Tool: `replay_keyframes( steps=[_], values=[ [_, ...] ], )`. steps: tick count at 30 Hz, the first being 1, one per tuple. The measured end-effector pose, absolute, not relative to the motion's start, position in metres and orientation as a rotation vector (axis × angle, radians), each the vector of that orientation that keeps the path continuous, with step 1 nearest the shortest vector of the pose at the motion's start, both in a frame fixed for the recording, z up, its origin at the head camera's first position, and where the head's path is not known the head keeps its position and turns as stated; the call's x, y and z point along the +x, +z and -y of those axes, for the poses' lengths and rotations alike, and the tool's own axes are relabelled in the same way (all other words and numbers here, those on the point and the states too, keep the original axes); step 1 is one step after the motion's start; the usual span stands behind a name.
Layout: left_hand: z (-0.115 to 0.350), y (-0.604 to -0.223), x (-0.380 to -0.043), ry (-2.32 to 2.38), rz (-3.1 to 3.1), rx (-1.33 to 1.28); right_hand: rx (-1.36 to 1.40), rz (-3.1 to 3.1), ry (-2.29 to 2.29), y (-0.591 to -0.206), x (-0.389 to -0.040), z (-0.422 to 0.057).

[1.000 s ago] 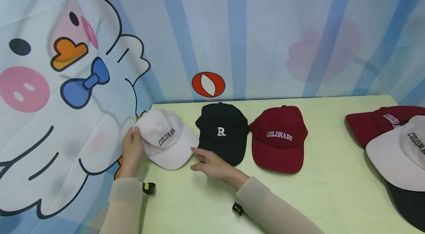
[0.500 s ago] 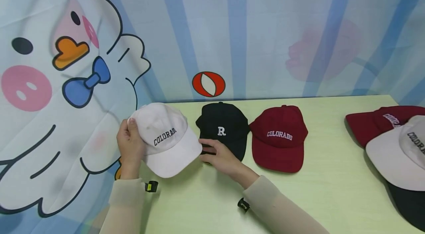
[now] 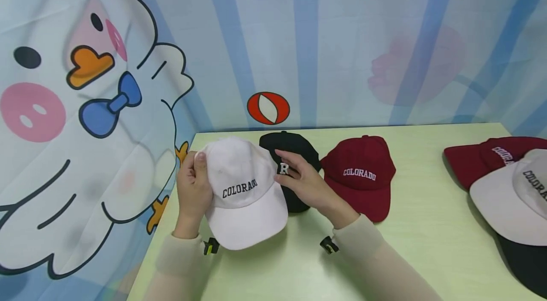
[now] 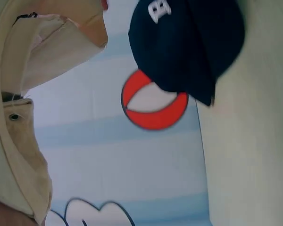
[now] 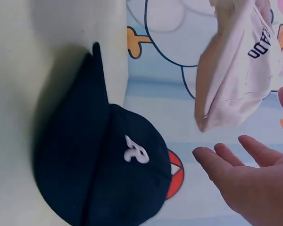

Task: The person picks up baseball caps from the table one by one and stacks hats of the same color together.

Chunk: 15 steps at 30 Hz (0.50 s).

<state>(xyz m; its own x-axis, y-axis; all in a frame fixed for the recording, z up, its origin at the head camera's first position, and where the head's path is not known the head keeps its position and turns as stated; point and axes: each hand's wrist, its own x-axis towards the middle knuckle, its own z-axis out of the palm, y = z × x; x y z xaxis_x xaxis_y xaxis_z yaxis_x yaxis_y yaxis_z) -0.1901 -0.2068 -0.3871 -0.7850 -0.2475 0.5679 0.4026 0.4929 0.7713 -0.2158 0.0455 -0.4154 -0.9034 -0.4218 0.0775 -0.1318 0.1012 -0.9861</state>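
Note:
My left hand (image 3: 192, 192) grips the side of a white COLORADO cap (image 3: 239, 168), thumb on its front, and holds it raised above the table. The cap's hollow underside shows at the left of the left wrist view. Beside the cap's right edge is my right hand (image 3: 314, 187), its fingers extended; the right wrist view shows them apart from the white cap (image 5: 240, 75). A black cap (image 3: 292, 144) with a white R lies behind, partly hidden by the white cap and my right hand. To its right lies a dark red COLORADO cap (image 3: 359, 182).
At the table's right side, another red cap (image 3: 474, 158), a white cap (image 3: 495, 199) and a black cap (image 3: 521, 263) overlap, cut off by the frame. A printed cloth (image 3: 342, 44) hangs behind the pale green table (image 3: 427, 244).
My left hand has lifted the white cap from the table and carried it rightward and nearer, now in front of the black cap. My right hand has moved right and slightly up the picture.

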Motion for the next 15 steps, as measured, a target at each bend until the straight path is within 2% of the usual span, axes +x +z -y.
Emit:
replay_keyframes(
  steps=[8,15],
  values=[
    [0.187,-0.414,-0.197,-1.394,2.128,-0.369,-0.663,-2.144,-1.858,-0.410,-0.217,-0.055],
    [0.169,-0.425,-0.198,-1.407,2.157,-0.465,-0.599,-2.142,-1.877,-0.416,-0.216,-0.064]
  ],
)
